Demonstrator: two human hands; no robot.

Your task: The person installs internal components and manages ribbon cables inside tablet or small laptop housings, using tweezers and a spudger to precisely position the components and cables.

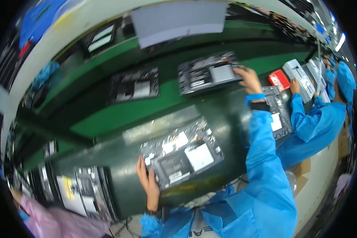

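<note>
In front of me an opened laptop base [172, 164], with bare circuitry and a silver-white square on it, lies slightly turned on the dark green bench. My left hand [148, 183] grips its near left edge, thumb on top. My right arm reaches far forward. There my right hand [250, 81], with a blue band at the wrist, is closed on the right edge of a second laptop base [204, 76] at the green line. Whether that base is lifted or resting I cannot tell. To its left a third laptop base [134, 85] lies on the green strip.
Stacked laptop bases [93, 190] stand at the near left, beside a person in a pink sleeve [55, 218]. At right, another laptop base [281, 113], a red box [279, 80] and white devices [299, 79] lie near a co-worker in blue [321, 123]. A white panel [178, 22] hangs above.
</note>
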